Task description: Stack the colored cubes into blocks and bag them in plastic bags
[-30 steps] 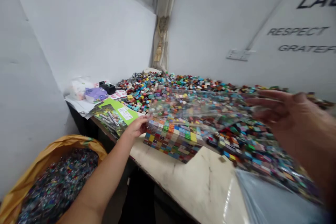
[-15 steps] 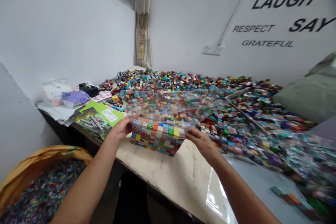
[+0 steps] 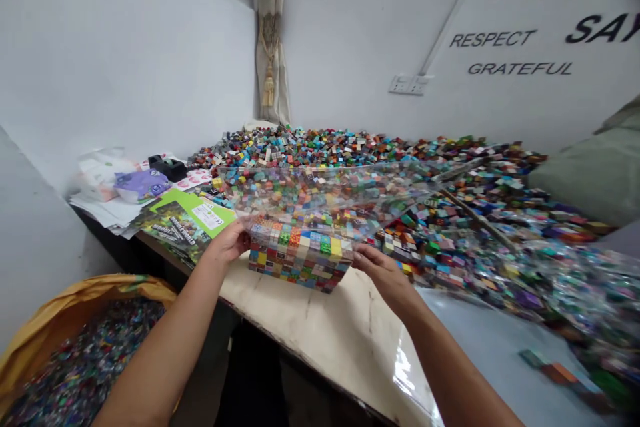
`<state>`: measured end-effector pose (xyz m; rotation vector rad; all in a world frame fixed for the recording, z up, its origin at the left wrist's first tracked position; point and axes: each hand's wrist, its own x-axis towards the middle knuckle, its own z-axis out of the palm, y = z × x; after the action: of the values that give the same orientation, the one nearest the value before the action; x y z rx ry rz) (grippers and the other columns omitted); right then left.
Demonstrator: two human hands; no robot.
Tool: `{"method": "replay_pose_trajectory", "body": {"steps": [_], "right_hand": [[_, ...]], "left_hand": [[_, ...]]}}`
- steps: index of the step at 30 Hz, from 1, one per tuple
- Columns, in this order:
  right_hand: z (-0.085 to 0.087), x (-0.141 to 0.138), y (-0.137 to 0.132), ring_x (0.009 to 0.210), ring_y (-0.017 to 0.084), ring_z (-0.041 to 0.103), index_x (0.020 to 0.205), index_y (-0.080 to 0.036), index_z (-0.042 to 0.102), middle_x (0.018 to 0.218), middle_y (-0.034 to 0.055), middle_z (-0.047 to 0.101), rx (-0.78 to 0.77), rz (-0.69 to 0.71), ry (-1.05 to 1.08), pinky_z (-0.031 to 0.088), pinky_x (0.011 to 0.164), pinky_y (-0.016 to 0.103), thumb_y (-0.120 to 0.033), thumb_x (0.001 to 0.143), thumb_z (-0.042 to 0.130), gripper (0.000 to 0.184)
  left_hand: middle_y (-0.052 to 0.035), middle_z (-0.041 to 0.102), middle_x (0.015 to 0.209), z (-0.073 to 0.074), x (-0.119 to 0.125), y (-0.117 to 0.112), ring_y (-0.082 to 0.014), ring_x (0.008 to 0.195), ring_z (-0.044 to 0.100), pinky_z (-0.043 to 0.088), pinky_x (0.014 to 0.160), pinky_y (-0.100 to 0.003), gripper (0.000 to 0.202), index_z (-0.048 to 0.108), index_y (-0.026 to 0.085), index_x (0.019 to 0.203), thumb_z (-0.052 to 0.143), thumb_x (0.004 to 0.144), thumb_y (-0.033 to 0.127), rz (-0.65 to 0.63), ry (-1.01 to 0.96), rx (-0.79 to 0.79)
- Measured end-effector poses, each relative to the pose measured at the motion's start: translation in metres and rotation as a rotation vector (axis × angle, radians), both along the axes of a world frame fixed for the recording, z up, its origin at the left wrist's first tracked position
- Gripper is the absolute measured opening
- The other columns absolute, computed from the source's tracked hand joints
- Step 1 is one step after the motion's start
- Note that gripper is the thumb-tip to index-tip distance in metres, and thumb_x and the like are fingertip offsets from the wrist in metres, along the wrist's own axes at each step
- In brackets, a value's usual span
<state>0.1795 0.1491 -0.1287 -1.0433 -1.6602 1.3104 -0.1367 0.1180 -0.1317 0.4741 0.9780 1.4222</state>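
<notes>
A block of small printed cubes (image 3: 297, 255), packed in tight rows, stands at the table's near edge inside clear plastic film (image 3: 327, 195). The loose end of that film spreads out beyond the block over the pile behind. My left hand (image 3: 231, 241) is closed on the block's left end, its fingertips partly hidden behind film and cubes. At the opposite end my right hand (image 3: 383, 272) grips with thumb and fingers at the top right corner. Both hands touch the film.
A wide heap of loose coloured cubes (image 3: 320, 147) covers the back of the table (image 3: 305, 303). Green printed cards (image 3: 183, 223), a purple packet (image 3: 143, 185) and a tape dispenser (image 3: 170, 167) lie left. An orange sack (image 3: 30, 333) of small shiny pieces stands below. A grey-green bag (image 3: 590, 170) sits right.
The view has shifted slightly. The block has tipped a little, so more of its top shows, and the film above it has sagged slightly. Both hands keep their hold.
</notes>
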Motion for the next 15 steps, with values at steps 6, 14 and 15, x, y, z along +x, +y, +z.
{"method": "replay_pose_trajectory", "body": {"steps": [6,14,15], "right_hand": [[-0.0069,-0.0016,0.0003,0.075,0.023,0.061,0.084,-0.021,0.064,0.081,0.0058,0.067,0.312,-0.151,-0.259,0.046,0.070,0.033,-0.051,0.080,0.049,0.034],[-0.0100,-0.0061,-0.0036,0.058,0.020,0.057,0.078,-0.022,0.058,0.066,0.0037,0.063,0.509,-0.234,-0.536,0.039,0.055,0.028,-0.040,0.081,0.039,0.026],[-0.0108,-0.0069,-0.0036,0.057,0.020,0.056,0.078,-0.022,0.058,0.065,0.0037,0.063,0.504,-0.234,-0.544,0.039,0.054,0.028,-0.040,0.081,0.038,0.027]], "left_hand": [[-0.0005,0.068,0.066,-0.0010,-0.0012,0.0006,-0.0120,0.053,0.061,0.050,0.050,-0.020,0.017,0.068,0.016,0.086,0.067,0.070,0.011,-0.013,0.011,-0.002],[0.0000,0.066,0.063,-0.0045,-0.0042,0.0054,-0.0117,0.051,0.060,0.051,0.053,-0.022,0.021,0.066,0.015,0.086,0.066,0.066,0.007,-0.020,0.049,-0.012],[0.0003,0.065,0.062,-0.0050,-0.0045,0.0057,-0.0116,0.051,0.059,0.051,0.053,-0.022,0.020,0.065,0.014,0.084,0.066,0.065,0.007,-0.020,0.054,-0.013]]}}
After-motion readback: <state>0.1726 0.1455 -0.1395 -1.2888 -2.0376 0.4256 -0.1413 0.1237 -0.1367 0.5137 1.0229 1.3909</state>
